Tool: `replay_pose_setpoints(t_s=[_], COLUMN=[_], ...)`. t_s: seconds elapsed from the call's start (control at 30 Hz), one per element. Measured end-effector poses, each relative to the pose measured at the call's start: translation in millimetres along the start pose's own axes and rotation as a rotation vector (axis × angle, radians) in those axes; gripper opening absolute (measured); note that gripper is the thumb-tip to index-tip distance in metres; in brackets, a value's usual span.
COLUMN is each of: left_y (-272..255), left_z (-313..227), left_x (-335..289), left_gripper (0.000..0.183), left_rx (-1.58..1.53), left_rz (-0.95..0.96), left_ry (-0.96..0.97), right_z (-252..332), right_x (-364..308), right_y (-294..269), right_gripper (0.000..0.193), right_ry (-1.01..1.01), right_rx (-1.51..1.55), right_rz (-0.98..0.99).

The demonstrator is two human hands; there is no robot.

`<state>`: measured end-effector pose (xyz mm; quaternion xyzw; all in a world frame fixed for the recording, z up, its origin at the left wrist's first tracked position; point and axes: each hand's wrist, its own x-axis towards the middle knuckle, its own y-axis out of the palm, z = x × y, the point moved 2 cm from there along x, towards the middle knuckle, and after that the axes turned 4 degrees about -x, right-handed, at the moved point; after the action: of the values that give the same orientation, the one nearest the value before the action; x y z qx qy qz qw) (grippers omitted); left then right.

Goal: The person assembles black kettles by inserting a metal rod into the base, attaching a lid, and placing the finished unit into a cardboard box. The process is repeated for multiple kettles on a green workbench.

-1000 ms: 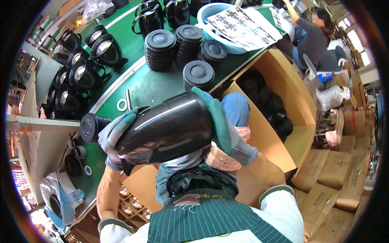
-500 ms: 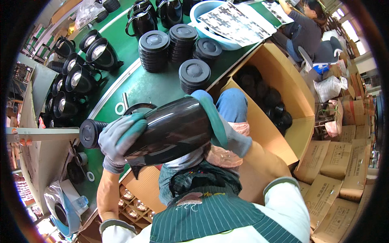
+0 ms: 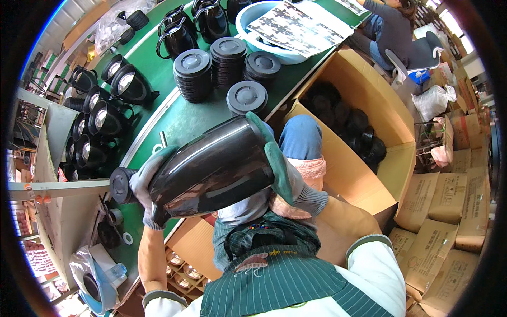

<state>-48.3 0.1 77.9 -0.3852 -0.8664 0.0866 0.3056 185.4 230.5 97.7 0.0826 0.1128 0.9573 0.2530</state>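
Note:
A glossy black jug point(image 3: 211, 164) lies tilted across my lap between both gloved hands. My left hand point(image 3: 149, 178) wraps round its mouth end, close to the pointed spout point(image 3: 160, 215). At the broad base end, my right hand point(image 3: 274, 164), in a grey glove with a green palm, is closed round the jug. Just left of my left hand shows a ribbed black lid point(image 3: 122, 185); whether it touches the glove I cannot tell. The jug's handle is hidden from this side.
Stacks of black lids point(image 3: 193, 74) and upright black jugs point(image 3: 177, 39) stand on the green bench point(image 3: 179, 124). Open jugs point(image 3: 108, 116) lie at the left. A blue basin point(image 3: 248, 21) holds printed sheets. An open carton point(image 3: 393, 127) of black parts stands right; a co-worker point(image 3: 391, 31) sits beyond.
The jug has rolled in my hands, so its handle no longer shows and the spout faces me more. My left hand has shifted round the mouth end. The view has moved slightly.

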Motion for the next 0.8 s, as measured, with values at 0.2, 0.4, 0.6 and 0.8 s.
replay_pose_setpoints(t_s=[0.2,0.4,0.6,0.8], left_y=[30.0,39.9,27.3,43.0], left_z=[111.6,126.7,18.6,-53.4], left_x=[-66.9,-109.8,-22.4,24.5], left_gripper=[0.058,0.061,0.046,0.039], left_rx=[-0.788,-1.057,-0.329,-0.026], left_rz=[0.316,0.150,0.049,0.129], left_ry=[-0.488,-0.729,-0.330,-0.214], right_z=[19.3,46.7,25.5,-4.5], right_x=[-5.9,3.6,-1.2,-23.9], right_y=[-25.4,-31.7,-25.8,-29.3], right_gripper=[0.105,0.106,0.084,0.074], right_ry=[-0.730,-0.817,-0.316,-0.004], right_rx=[-0.936,-1.018,-0.327,0.018], right_rz=[0.178,0.194,0.044,-0.054])
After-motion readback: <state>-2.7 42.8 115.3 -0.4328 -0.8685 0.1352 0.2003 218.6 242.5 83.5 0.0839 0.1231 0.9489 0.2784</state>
